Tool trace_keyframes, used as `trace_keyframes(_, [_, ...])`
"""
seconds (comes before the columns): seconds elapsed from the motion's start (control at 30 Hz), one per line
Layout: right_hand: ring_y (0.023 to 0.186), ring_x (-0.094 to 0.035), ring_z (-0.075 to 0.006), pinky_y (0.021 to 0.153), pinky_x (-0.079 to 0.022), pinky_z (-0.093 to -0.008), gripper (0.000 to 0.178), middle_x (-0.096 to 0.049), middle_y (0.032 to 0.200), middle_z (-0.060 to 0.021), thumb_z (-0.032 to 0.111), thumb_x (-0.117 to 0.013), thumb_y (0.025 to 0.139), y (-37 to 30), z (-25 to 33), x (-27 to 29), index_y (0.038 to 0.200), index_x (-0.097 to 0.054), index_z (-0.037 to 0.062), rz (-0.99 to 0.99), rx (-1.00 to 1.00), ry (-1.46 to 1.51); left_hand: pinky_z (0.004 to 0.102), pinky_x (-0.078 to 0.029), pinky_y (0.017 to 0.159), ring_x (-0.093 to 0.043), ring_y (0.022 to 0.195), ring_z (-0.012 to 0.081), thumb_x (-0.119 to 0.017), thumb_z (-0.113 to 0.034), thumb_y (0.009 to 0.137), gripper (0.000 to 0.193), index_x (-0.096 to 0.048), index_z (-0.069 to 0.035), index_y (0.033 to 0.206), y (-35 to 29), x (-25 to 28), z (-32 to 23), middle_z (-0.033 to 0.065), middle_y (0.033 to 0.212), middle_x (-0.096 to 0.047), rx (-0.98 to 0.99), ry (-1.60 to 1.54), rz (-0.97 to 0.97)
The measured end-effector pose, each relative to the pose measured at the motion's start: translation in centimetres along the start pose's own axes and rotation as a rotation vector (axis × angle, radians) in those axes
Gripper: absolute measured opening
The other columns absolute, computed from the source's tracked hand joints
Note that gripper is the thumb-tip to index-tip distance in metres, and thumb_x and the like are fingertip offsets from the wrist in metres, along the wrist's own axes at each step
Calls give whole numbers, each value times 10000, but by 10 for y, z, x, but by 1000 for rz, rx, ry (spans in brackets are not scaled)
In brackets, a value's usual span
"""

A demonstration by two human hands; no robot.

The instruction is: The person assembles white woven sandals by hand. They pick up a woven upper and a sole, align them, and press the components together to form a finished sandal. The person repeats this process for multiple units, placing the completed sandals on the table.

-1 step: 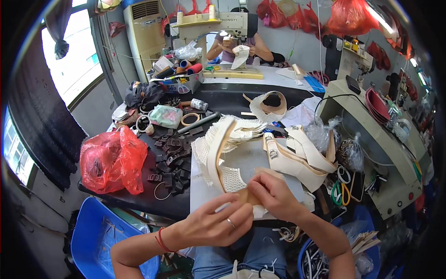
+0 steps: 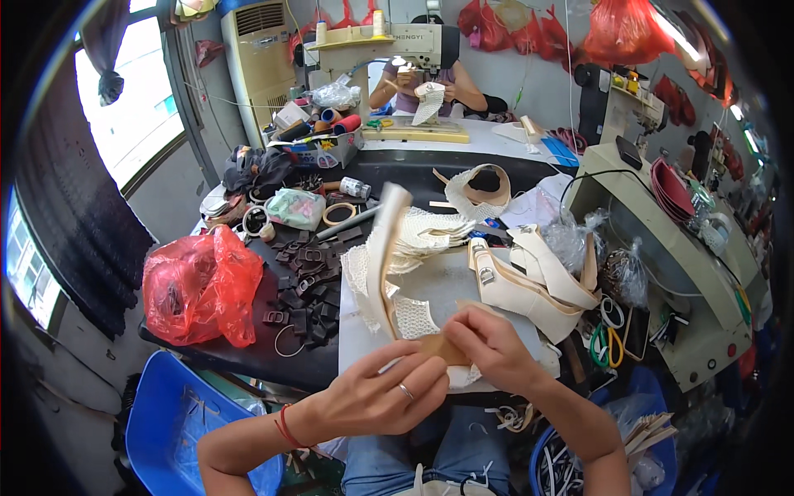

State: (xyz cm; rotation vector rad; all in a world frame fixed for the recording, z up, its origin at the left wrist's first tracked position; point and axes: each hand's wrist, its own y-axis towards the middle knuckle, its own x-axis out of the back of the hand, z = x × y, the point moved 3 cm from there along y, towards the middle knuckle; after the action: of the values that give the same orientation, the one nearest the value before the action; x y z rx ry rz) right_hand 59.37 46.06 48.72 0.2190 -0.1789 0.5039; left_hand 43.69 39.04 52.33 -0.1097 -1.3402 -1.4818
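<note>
My left hand (image 2: 387, 387) is closed on a long cream strap (image 2: 385, 248), which rises from its fingers over the board and is blurred at the top. My right hand (image 2: 495, 347) pinches the edge of a tan piece (image 2: 442, 349) that looks like lining, stretched between both hands. Just beyond lies a perforated cream shoe piece (image 2: 415, 316), beside a stack of similar mesh pieces (image 2: 430, 233). To the right, cream sandals (image 2: 521, 289) with buckles rest on the grey board (image 2: 447, 277). Whether the tan piece joins the strap cannot be seen behind my fingers.
Dark buckles and straps (image 2: 310, 273) lie in a pile left of the board, near a red plastic bag (image 2: 203, 285). Blue bins (image 2: 157, 413) stand below. Scissors (image 2: 608, 343) and a beige machine (image 2: 662, 248) are at right. A person (image 2: 455, 91) works opposite.
The strap's upper end has swung slightly left and upward, now blurred. My hands have shifted only a little, and more of the tan piece shows between them.
</note>
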Motion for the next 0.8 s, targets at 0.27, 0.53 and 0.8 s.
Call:
trace_keyframes(0.27, [636, -469, -36, 559, -388, -206, 294, -576, 667, 12, 242, -578, 898, 10, -23, -12, 839, -648, -37, 31, -158, 158, 326, -480, 830, -591, 765, 159, -606, -105, 670, 146, -559, -37, 791, 5, -13, 0, 32, 764, -562, -27, -23, 13])
trace_keyframes(0.53, [920, -576, -148, 774, -438, -253, 245, -646, 949, -63, 218, -541, 902, -9, 4, -8, 952, -647, 3, -408, 278, 209, 326, -470, 753, -580, 755, 182, -604, -106, 637, 213, -550, -42, 833, 6, -10, 9, 68, 813, -566, 132, -171, 95])
trace_keyframes(0.8, [905, -558, -79, 768, -451, -235, 172, -626, 975, -69, 29, -589, 867, -12, -3, 18, 1031, -566, -19, -432, 339, 366, 257, -453, 678, -543, 752, 138, -539, -96, 893, 121, -517, -23, 987, -66, -10, 49, 88, 881, -578, 1047, -354, -876])
